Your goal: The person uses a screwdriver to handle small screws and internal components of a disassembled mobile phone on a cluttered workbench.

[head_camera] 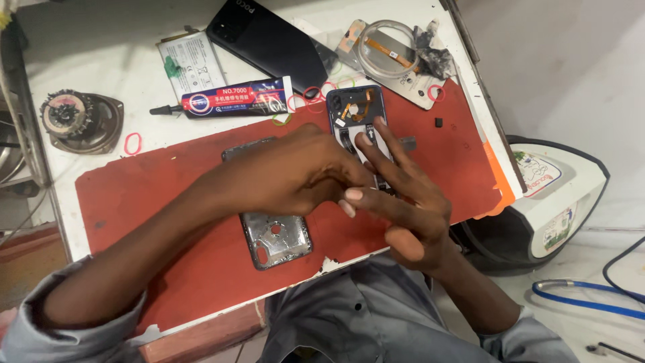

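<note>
Right hand (403, 202) fingers over opened phone (356, 117), left hand (295, 171) beside

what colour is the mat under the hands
Red, a worn red work mat covering most of the white table; it shows best in the head view.

A phone repair workshop is shown. A white surface (101, 40) is covered by a worn red mat (168, 195), on which an opened phone (356, 111) with exposed parts and a bare metal phone frame (275, 238) are laid. A glue tube (235, 101), a loose battery (191, 64), a detached back cover (269, 40), rubber bands (133, 142) and a bare speaker (80, 121) are scattered around.
</note>
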